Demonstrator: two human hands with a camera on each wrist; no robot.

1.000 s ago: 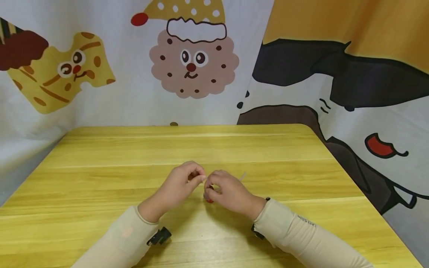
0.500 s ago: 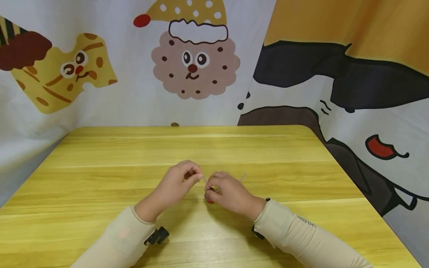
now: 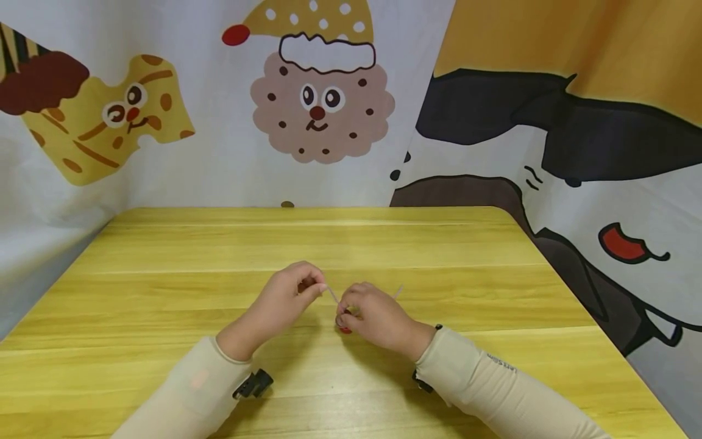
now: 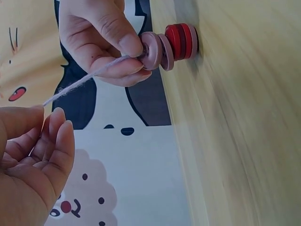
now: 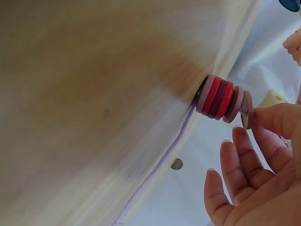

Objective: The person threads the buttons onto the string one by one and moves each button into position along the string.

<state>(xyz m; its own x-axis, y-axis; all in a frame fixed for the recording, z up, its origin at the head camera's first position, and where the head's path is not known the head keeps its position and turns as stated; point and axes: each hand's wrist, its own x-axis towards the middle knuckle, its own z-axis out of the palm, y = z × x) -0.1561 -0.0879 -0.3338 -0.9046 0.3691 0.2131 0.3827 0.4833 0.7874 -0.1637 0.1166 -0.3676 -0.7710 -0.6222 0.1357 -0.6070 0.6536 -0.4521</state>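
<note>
A short stack of round buttons (image 4: 182,41), dusty pink, red and dark red, stands on the table, threaded on pale lilac yarn (image 4: 80,82). My right hand (image 3: 378,314) pinches the top pink button (image 4: 151,51) between thumb and fingers; this button sits tilted and a little apart from those below. To its left, my left hand (image 3: 287,296) pinches the yarn's upper end and holds it taut, slanting up from the top button. In the right wrist view, the yarn's tail (image 5: 155,172) runs out from under the stack along the table.
The wood-grain table (image 3: 192,244) reaches back to a printed curtain (image 3: 219,152) with cartoon figures. A small black device (image 3: 253,384) sits at the left wrist.
My left hand has drawn back left and slightly down, and a longer length of yarn shows between the hands. The right hand stays almost still at the buttons.
</note>
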